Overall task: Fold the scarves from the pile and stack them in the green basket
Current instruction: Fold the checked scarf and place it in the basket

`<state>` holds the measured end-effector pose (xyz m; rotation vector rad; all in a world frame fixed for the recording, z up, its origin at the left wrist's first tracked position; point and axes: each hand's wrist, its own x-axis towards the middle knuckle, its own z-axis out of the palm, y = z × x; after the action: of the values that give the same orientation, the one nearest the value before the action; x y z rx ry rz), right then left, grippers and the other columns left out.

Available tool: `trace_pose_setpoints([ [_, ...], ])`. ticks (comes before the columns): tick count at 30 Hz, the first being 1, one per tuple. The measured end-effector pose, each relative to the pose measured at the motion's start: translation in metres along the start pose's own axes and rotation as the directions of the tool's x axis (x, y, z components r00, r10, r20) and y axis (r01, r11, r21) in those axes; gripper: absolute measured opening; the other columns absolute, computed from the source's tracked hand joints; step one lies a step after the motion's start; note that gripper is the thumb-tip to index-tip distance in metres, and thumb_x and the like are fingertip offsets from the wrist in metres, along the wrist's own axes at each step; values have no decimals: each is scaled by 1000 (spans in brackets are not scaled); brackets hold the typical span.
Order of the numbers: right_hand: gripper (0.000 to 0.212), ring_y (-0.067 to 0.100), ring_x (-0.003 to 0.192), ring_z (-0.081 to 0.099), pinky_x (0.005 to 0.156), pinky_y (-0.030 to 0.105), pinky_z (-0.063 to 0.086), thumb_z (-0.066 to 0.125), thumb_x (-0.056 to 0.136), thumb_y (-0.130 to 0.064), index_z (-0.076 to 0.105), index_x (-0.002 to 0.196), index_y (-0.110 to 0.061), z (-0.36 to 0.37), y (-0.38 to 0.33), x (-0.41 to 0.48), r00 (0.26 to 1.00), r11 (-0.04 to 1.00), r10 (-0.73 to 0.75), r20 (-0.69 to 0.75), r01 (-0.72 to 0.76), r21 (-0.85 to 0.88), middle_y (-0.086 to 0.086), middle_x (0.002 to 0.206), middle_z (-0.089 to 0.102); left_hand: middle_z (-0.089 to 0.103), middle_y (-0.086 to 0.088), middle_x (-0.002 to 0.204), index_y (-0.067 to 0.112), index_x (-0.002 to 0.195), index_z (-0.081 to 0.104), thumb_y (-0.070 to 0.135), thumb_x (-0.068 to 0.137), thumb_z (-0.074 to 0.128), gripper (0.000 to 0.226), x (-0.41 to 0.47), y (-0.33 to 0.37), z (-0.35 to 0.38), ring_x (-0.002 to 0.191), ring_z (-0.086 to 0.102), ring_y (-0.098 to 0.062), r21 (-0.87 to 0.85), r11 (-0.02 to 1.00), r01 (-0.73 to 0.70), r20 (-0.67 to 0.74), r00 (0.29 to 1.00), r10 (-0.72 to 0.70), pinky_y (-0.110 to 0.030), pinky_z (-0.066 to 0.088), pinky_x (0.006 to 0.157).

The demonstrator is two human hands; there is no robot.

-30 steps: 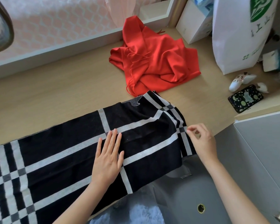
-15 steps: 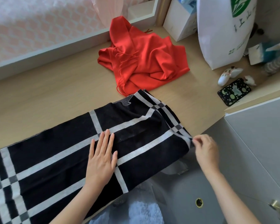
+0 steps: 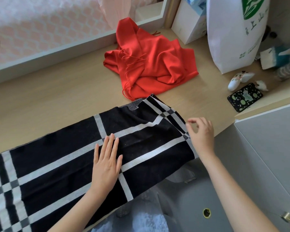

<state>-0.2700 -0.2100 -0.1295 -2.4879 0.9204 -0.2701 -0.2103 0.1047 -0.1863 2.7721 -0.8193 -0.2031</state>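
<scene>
Early yet: my left hand (image 3: 107, 163) flattens the black, white-striped scarf (image 3: 65, 158) along the wooden desk's (image 3: 49, 97) near edge; my right hand (image 3: 202, 136) hovers empty, loosely curled. Crumpled red scarf (image 3: 151, 64) awaits beyond; green basket unseen.

On the desk (image 3: 57, 97), heaped scarf (image 3: 151, 64) behind spread scarf (image 3: 65, 158); phone (image 3: 244, 97) and bag (image 3: 233, 39) at right.

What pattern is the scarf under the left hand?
The scarf is black with pale crossing stripes; head view.
</scene>
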Motion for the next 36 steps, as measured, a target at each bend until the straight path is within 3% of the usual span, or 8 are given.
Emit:
trace_pose_setpoints([
  [7,29,23,96,50,82,27,34,75,78,-27,67,104,-14,51,-60,52,981,981,-192,26,192,-20,3,101,62,15,-7,160,11,151,21,38,101,22,57,49,21,-4,149,7,-19,-53,997,48,-28,998,-50,-43,3,120],
  [11,13,24,86,52,74,29,33,71,82,-23,67,88,-12,65,-71,67,981,981,-194,-19,193,-23,2,87,64,12,-7,161,11,152,18,40,101,19,59,58,18,8,149,5,-19,6,998,54,8,998,-55,-44,5,120],
  [13,10,21,79,52,67,29,33,62,90,-22,65,89,-12,64,-70,75,998,991,-29,-47,35,132,1,81,63,10,-6,161,11,153,17,41,101,19,60,57,17,11,149,4,-19,34,998,53,3,999,-54,-45,7,120],
  [17,12,18,78,57,66,30,41,52,96,-17,59,97,-8,45,-55,103,945,858,317,-85,-247,450,4,86,63,8,-4,162,14,153,16,41,100,19,60,57,19,9,149,2,-18,33,998,52,3,999,-52,-46,8,120],
  [23,22,23,83,58,75,38,46,50,98,-24,59,102,-3,51,-45,124,975,944,188,117,-212,254,10,91,64,7,-4,162,15,154,16,41,100,20,60,58,19,8,149,2,-18,24,998,62,26,998,-63,-46,10,119],
  [27,41,15,86,55,72,25,40,55,92,-47,59,105,-8,31,-42,118,953,941,198,229,-250,228,0,92,61,8,-5,162,15,154,16,41,100,20,60,58,20,8,149,2,-19,30,998,62,26,998,-63,-46,10,119],
  [31,47,13,85,56,75,32,48,72,77,-53,55,99,-16,10,-18,79,893,974,224,389,-217,-62,-7,89,58,9,-6,162,14,153,18,41,99,20,60,58,20,9,149,3,-20,36,997,61,24,998,-61,-47,10,119],
  [36,25,18,78,58,61,30,44,67,86,-39,60,88,-15,7,20,45,934,965,251,256,-220,-141,3,86,64,8,-6,162,14,153,17,42,100,19,61,58,20,8,149,3,-20,35,998,57,24,998,-58,-47,9,120],
])
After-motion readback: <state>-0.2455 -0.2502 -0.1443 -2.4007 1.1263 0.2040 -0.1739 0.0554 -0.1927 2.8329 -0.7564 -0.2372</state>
